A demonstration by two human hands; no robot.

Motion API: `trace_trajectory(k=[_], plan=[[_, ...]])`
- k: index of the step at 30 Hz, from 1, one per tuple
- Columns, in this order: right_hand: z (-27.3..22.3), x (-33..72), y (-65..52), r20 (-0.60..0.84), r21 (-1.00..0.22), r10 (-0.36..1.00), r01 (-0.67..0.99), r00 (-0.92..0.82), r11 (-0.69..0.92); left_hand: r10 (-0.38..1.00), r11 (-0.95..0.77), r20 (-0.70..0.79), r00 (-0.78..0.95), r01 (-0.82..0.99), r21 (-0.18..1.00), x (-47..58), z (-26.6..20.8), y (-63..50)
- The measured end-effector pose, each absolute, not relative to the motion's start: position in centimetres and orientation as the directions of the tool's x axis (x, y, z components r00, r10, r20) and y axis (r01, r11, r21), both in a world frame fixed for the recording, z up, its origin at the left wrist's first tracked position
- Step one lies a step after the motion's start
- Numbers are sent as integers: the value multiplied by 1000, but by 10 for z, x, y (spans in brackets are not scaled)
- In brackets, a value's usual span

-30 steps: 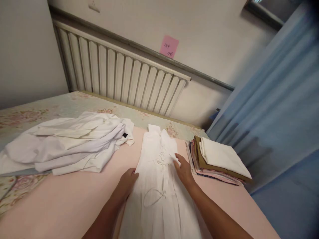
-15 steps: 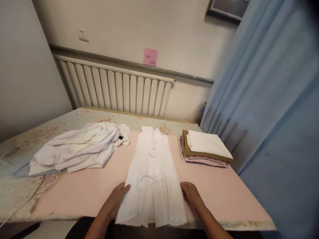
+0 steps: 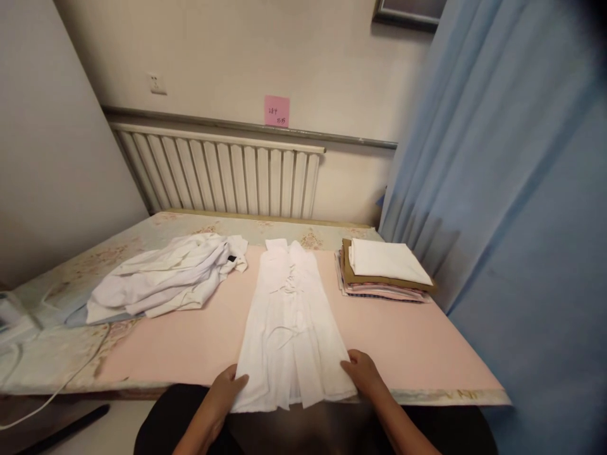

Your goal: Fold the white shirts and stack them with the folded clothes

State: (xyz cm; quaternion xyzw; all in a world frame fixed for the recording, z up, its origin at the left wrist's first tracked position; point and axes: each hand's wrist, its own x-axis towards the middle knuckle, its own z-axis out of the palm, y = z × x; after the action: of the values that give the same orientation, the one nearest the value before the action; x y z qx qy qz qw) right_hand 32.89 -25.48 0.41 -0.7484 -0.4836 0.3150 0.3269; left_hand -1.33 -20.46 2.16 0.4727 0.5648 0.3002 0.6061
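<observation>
A white shirt (image 3: 294, 316), folded narrow at its far end and wider toward me, lies on the pink cloth. Creases and gathers run down its middle, and its near hem reaches the table's front edge. My left hand (image 3: 224, 393) has its fingers closed on the lower left edge, thumb on top. At the lower right edge, my right hand (image 3: 363, 373) pinches the fabric close to the hem. The fingers beneath the cloth are partly hidden on both sides.
A loose heap of white clothes (image 3: 171, 275) lies at the left. Folded fabrics form a stack (image 3: 391, 262) at the right. The pink cloth (image 3: 190, 347) covers the floral table cover (image 3: 114, 256). A white cord (image 3: 71, 384) hangs over the front edge; a blue curtain (image 3: 512, 208) borders the right.
Both hands have slid nearer the shirt's hem, and the right hand now grips its edge. The hem sits a bit wider. My view has shifted slightly.
</observation>
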Motion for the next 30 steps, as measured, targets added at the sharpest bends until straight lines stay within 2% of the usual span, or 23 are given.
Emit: trace_trajectory(k=[2, 4, 7, 9, 11, 13, 16, 19, 23, 30], plan=[[5, 332, -262, -86, -760, 930, 580, 357, -293, 913, 350, -404, 55, 407, 844, -11, 18, -211], [8, 331, -270, 98, -691, 933, 698, 347, -187, 952, 260, -305, -40, 635, 727, -8, 17, -222], [15, 318, -282, 419, -522, 889, 850, 186, 68, 997, -37, 82, -7, 848, 529, 0, 15, -244], [19, 304, -288, 488, -462, 872, 854, 22, 237, 951, -227, 288, 111, 886, 405, 10, 10, -258], [18, 290, -293, 488, -421, 859, 822, -152, 385, 878, -420, 377, 294, 852, 313, 21, 3, -269], [13, 278, -295, 463, -364, 831, 790, -307, 494, 790, -577, 405, 461, 782, 235, 32, -8, -274], [-7, 268, -294, 390, -264, 806, 784, -446, 562, 710, -660, 427, 560, 740, 127, 42, -29, -269], [-30, 267, -289, 357, -177, 805, 811, -474, 557, 665, -648, 498, 557, 762, 12, 44, -49, -259], [-46, 267, -287, 410, -129, 786, 824, -462, 552, 631, -636, 524, 573, 768, -75, 44, -61, -253], [-33, 264, -288, 428, -286, 808, 788, -405, 546, 638, -641, 540, 548, 767, -20, 48, -46, -256]])
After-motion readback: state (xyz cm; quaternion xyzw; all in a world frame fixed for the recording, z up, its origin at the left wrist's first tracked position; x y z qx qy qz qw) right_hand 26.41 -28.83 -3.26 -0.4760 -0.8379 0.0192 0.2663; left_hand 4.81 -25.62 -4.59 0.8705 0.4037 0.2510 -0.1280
